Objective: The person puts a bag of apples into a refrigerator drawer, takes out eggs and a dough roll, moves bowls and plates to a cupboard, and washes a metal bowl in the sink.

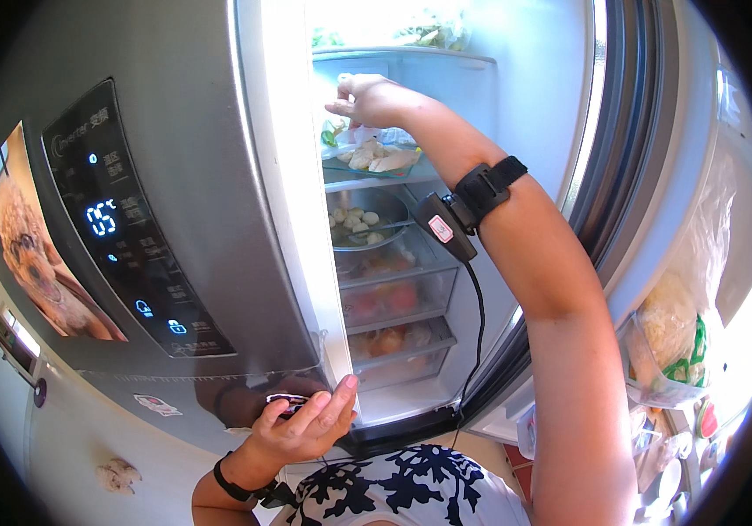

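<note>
My right hand (373, 98) reaches into the lit compartment of an open refrigerator, over the middle shelf. Its fingers are bent, and glare hides whether anything is between them. Just below it are a clear plastic bag (356, 137) and a glass dish (379, 172) holding pale pieces of food. My left hand (307, 421) is low by the grey refrigerator door (185, 164) that stays closed, fingers apart. A small white and dark sticker-like item (287, 401) shows behind its fingers; I cannot tell whether they touch it.
Below the shelf stands a steel bowl (369, 227) with round white pieces and a utensil. Two clear drawers (402, 296) hold bagged food. At right, the open door carries a bin (668, 388) with bagged food. A black cable (479, 315) hangs from my right wrist device (445, 227).
</note>
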Motion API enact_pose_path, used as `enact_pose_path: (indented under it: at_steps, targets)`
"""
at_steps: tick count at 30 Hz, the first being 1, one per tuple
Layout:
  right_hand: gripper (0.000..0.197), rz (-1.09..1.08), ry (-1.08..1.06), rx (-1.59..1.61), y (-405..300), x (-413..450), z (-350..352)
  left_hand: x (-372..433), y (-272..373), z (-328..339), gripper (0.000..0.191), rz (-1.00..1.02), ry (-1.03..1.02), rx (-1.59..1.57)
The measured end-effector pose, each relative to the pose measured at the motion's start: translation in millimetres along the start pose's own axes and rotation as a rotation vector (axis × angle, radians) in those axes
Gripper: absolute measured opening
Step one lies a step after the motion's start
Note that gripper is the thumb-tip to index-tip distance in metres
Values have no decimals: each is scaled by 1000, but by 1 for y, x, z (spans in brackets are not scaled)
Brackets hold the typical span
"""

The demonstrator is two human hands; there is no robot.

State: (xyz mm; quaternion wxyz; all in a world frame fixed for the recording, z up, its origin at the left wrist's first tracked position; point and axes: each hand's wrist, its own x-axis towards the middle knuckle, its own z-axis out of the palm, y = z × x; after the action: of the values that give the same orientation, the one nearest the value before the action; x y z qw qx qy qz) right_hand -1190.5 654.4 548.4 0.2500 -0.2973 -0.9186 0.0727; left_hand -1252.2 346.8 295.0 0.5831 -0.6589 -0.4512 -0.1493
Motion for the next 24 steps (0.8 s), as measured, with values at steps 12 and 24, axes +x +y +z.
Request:
enact_pose_path:
  at_steps: [12, 24]
  targets:
    - [24, -116, 366, -347, -18, -15, 16, 1, 1, -1, 26, -21, 13, 6]
    - [16, -372, 1125, 285, -34, -140, 16, -1, 2, 2, 25, -41, 31, -45]
